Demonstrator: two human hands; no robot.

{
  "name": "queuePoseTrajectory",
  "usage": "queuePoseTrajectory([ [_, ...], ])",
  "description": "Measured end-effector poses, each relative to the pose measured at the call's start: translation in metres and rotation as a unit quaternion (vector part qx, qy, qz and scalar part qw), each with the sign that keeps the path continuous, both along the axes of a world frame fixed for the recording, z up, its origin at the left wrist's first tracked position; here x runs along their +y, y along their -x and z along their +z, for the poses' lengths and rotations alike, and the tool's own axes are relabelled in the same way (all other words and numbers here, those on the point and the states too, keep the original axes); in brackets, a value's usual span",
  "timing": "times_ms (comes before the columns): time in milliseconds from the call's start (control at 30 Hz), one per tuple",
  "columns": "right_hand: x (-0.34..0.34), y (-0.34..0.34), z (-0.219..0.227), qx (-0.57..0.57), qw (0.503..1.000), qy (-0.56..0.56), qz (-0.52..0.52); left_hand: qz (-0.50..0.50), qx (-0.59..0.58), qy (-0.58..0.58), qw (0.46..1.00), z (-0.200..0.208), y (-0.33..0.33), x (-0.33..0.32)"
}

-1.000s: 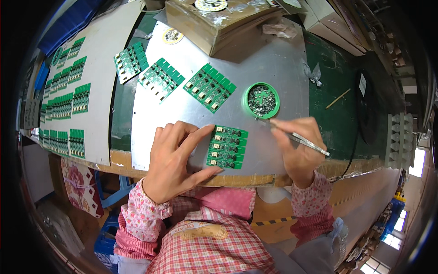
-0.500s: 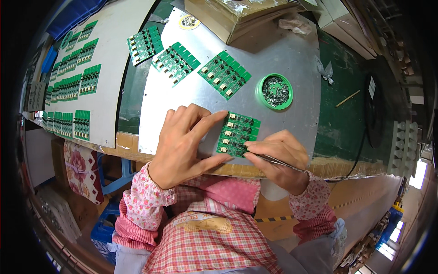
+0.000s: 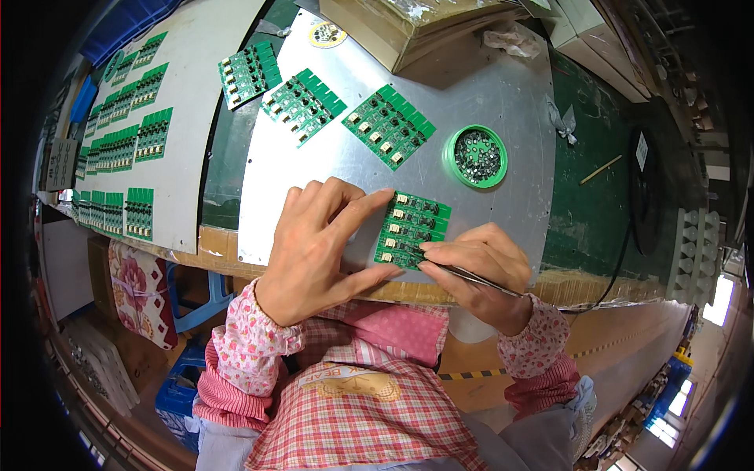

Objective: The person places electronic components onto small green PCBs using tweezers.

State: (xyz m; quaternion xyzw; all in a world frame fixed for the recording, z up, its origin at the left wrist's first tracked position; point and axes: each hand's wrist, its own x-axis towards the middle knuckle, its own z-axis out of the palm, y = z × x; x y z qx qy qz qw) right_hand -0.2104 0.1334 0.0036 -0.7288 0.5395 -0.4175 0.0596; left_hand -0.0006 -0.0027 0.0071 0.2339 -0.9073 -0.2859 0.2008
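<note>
Green rectangular circuit board panel [image 3: 412, 230] lies on the metal sheet's [image 3: 503, 102] near edge, pinned flat by the left hand [image 3: 318, 247], forefinger and thumb at its left edge. Right hand [image 3: 479, 271] pinches thin metal tweezers [image 3: 463, 273] closed, tips on the panel. Light, stiff and likely delicate, it is best held by its edges.

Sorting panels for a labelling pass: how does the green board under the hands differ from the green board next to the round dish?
The board under the hands is steadied by the left hand while the right hand brings tweezers to it; the board by the dish lies untouched. The first lies near the plate's front edge, the second further back. Both are green panels with rows of small parts.
</note>
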Motion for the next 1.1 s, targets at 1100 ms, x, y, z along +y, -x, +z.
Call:
queuePoseTrajectory([
  [1100,-0.029,0.060,0.009,-0.085,0.951,0.004,-0.299,-0.007,-0.019,-0.002,1.000,0.005,0.003,0.000],
])
